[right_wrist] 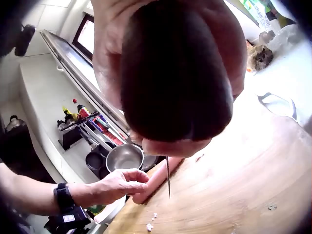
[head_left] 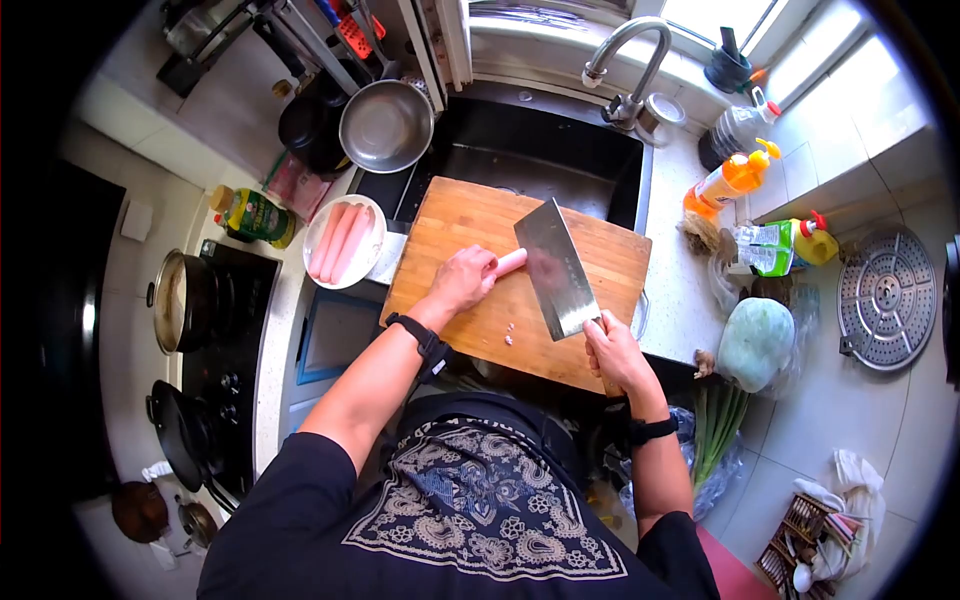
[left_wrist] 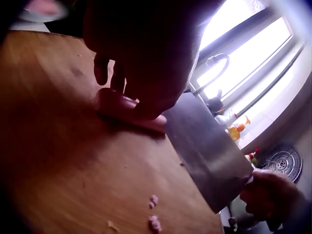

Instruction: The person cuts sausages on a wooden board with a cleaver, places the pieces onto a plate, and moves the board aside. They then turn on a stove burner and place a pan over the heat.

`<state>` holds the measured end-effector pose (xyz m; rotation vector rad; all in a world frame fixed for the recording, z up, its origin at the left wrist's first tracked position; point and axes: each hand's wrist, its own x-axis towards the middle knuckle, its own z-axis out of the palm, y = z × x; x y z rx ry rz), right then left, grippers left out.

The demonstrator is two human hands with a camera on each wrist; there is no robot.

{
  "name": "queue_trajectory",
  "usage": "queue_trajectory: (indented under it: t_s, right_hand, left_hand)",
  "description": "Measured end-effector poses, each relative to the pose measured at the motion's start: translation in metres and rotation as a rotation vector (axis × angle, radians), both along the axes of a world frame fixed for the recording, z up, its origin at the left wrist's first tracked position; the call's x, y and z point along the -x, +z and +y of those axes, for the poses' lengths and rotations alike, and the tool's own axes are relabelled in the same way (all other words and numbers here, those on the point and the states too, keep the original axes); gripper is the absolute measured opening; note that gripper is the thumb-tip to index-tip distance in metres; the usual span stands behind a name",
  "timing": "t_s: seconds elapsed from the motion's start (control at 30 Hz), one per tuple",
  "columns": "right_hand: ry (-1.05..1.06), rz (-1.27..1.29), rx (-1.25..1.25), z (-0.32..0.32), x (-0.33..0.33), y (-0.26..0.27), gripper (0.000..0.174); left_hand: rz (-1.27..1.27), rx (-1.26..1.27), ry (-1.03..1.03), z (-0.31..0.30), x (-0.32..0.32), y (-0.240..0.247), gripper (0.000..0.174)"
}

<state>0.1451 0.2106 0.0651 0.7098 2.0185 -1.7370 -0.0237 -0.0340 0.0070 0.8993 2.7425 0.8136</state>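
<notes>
A pink sausage (head_left: 511,262) lies on a wooden cutting board (head_left: 450,215). My left hand (head_left: 466,279) holds it down, thumb and fingertips on its sides. My right hand (head_left: 617,354) grips the handle of a cleaver (head_left: 556,268), whose broad blade stands at the sausage's right end. From the right wrist the blade shows edge-on beside the sausage (right_wrist: 157,183), and the butt of the handle (right_wrist: 175,73) fills the upper middle. Small pink crumbs (left_wrist: 154,223) are scattered on the near part of the board. Part of the sausage is hidden under the left hand.
Left of the board, a white plate (head_left: 375,265) carries several more sausages. Behind is a black sink (head_left: 540,165) with a tap (head_left: 640,60). A steel pan (head_left: 386,126) stands back left. Bottles, a pale green melon (head_left: 756,345) and green onions (head_left: 718,425) are at the right.
</notes>
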Motion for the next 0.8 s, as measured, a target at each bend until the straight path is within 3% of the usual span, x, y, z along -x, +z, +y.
queue_trajectory:
  t_s: [0.33,0.7,0.8]
  right_hand:
    - [-0.107,-0.062,0.035,-0.02,-0.002,0.012,0.024]
    - [-0.242,0.039,-0.014,-0.017,0.005,0.027,0.026]
    - [-0.156,0.058,-0.105,-0.017,0.007,0.015,0.025]
  left_hand:
    - [-0.018,-0.094,0.008,0.029,0.009,0.002,0.032]
    - [-0.042,0.034,-0.061,0.021,0.014,-0.007,0.023]
    - [-0.009,0.037,-0.084,0.022,0.016,-0.012,0.023]
